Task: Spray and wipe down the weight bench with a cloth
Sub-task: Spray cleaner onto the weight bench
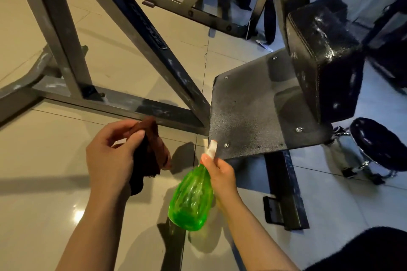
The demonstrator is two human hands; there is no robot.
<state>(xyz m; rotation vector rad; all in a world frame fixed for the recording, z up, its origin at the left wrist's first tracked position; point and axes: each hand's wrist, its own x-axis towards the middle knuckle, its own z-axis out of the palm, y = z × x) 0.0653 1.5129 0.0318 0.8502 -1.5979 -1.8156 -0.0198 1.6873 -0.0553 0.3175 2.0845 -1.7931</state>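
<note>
My right hand (221, 175) grips the neck of a green spray bottle (191, 200); its white nozzle (211, 149) points at the near corner of the bench's black textured metal plate (248, 116). My left hand (112, 154) holds a bunched dark brown cloth (149, 156) just left of the bottle, above the tiled floor. Above the plate stands the black bench pad (323, 61), speckled with wet droplets. The plate's surface also looks misted.
A grey steel frame (132, 103) with a diagonal brace runs across the floor ahead of my left hand. A black base bar (284, 191) extends under the plate. A chrome-legged round stool (374, 143) stands at the right. More gym frames stand behind.
</note>
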